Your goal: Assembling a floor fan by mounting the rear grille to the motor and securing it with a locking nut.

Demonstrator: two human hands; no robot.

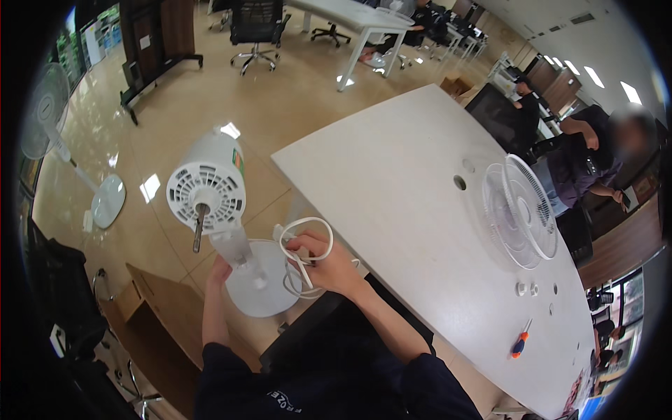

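In front of me a white pedestal fan stands with its motor housing (222,162) bare, and a metal shaft (199,229) sticks out of the slotted face. Below the housing, my left hand (219,270) is closed against the white pole (234,249), its fingers mostly hidden behind it. My right hand (327,264) grips a looped white power cord (329,227) to the right of the pole. Some loops hang over the round white base (257,299).
On the white table (392,182) to my right lie fan grilles (528,210), small white caps (521,288) and an orange-and-blue screwdriver (519,344). An open cardboard box (168,301) is at my left. Another fan (108,199) stands far left. A person (577,164) stands beyond the table.
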